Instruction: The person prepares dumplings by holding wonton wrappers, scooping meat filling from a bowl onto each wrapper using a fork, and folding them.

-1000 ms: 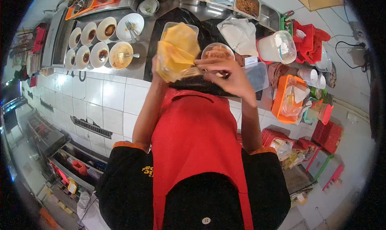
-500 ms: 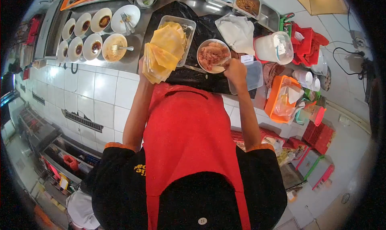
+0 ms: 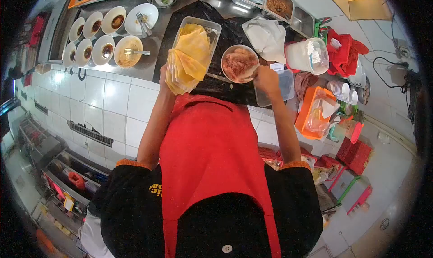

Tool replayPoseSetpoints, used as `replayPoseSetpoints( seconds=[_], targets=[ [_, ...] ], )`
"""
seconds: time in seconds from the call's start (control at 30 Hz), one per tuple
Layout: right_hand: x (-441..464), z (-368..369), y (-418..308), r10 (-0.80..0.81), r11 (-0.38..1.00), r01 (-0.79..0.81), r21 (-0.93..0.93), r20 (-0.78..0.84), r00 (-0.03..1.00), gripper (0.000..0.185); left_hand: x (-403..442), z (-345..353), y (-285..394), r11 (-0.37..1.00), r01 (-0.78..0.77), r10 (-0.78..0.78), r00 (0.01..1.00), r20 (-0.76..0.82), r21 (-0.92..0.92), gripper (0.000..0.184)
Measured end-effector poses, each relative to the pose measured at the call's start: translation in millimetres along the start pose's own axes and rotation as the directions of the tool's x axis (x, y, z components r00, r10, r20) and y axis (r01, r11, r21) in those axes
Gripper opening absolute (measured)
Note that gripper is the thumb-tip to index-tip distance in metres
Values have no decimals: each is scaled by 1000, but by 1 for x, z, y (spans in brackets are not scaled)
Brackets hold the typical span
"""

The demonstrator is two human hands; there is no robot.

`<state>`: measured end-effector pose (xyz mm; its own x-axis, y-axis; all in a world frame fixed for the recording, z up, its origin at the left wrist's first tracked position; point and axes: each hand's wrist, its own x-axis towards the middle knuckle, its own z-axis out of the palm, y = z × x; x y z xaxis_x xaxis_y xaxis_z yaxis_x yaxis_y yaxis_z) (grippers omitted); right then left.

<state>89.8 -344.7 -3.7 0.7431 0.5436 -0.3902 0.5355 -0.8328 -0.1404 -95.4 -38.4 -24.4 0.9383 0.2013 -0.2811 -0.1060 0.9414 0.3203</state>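
Note:
A fanned stack of yellow dough wrappers rests in my left hand, which is mostly hidden beneath it. Behind the stack is a clear plastic container. My right hand is closed at the lower right rim of a white bowl. Pink minced meat fills much of that bowl. Whatever the right fingers grip is hidden by the hand. A clear plastic lid lies just right of this hand.
Several white bowls with dark sauce stand at the left, with a plate holding forks. White paper, a white tub and an orange basket are at the right. Metal food trays line the back.
The wrapper stack has shifted slightly to the right with my left hand. My right hand has moved a little at the bowl's rim, and the meat's surface looks different.

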Motion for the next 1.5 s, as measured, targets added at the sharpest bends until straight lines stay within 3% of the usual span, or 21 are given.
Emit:
replayPoseSetpoints(
  seconds=[0.07, 0.13, 0.37, 0.43, 0.47, 0.53, 0.6, 0.7, 0.77, 0.83, 0.87, 0.9, 1.0, 1.03, 1.1, 1.2, 1.27, 1.3, 1.4, 1.47, 1.5],
  targets=[
    [2, 0, 2, -55, 998, 54, 41, 22, 998, 17, 1, 6, -1, 1000, -10, 10, 1000, -16, 19, 42],
    [8, 14, -1, 17, 1000, -17, 2, -139, 990, 14, 2, 11, -3, 999, 41, -41, 997, -58, -1, 42],
    [-9, -2, 21, -85, 992, 92, 86, -79, 993, 17, 1, 9, -5, 997, 46, -40, 994, 97, -56, 45],
    [-11, -33, 26, -86, 905, 26, 424, 124, 989, 21, -1, 13, -4, 994, 110, -110, 994, 11, 4, 47],
    [-13, -46, 24, -101, 903, 40, 427, 120, 988, 21, -1, 17, -5, 995, 96, -96, 995, 7, 10, 47],
    [-27, -71, 14, -235, 542, 194, 818, -74, 969, 24, 1, 36, -12, 986, 166, -166, 982, -89, -1, 46],
    [-44, -106, -20, -193, 536, 225, 814, -141, 971, 23, 0, 54, -18, 979, 205, -204, 969, -136, -8, 46],
    [-44, -105, -56, -101, 527, 300, 795, -292, 951, 24, 1, 68, -27, 969, 230, -228, 973, -31, 91, 48],
    [-34, -90, -74, 17, 458, 436, 774, -499, 867, 25, 8, 64, -31, 922, 330, -270, 923, 275, -201, 45],
    [-24, -74, -76, 54, 403, 464, 788, -527, 848, 25, 7, 74, -29, 955, 282, -267, 951, 154, -90, 47],
    [-22, -71, -76, 52, 433, 501, 749, -576, 816, 25, 6, 83, -26, 970, 242, -243, 970, 31, 24, 49],
    [-22, -70, -75, 48, 462, 535, 707, -622, 781, 25, 2, 93, -24, 970, 242, -242, 970, 31, 26, 49],
    [-26, -74, -59, 56, 372, 493, 786, -549, 834, 26, -4, 99, -20, 994, 109, -111, 989, -102, -21, 48],
    [-31, -81, -55, 56, 373, 494, 786, -550, 833, 26, 2, 83, -18, 996, 93, -93, 996, -17, -4, 47],
    [-44, -108, -53, -22, 250, 350, 903, -356, 934, 24, 5, 65, -14, 997, 74, -75, 995, 69, 12, 46],
    [-53, -140, -70, -110, 334, 265, 905, -242, 964, 27, 4, 60, -18, 991, 89, -100, 988, 118, 100, 43],
    [-41, -134, -66, -126, 376, 295, 878, -267, 955, 31, -4, 67, -27, 942, 23, -36, 999, 34, 334, 42],
    [-32, -130, -63, -160, 415, 329, 848, -288, 944, 34, -6, 72, -28, 941, 31, -47, 998, 39, 337, 42],
    [-28, -130, -60, -161, 432, 318, 844, -275, 948, 39, -8, 87, -22, 969, 145, -142, 989, -31, 202, 41],
    [-32, -129, -67, -181, 417, 345, 841, -295, 938, 38, -3, 80, -21, 989, 103, -119, 981, 152, 109, 43],
    [-37, -127, -74, -145, 435, 377, 817, -349, 926, 37, -3, 77, -21, 989, 96, -112, 982, 150, 110, 43]
  ],
)
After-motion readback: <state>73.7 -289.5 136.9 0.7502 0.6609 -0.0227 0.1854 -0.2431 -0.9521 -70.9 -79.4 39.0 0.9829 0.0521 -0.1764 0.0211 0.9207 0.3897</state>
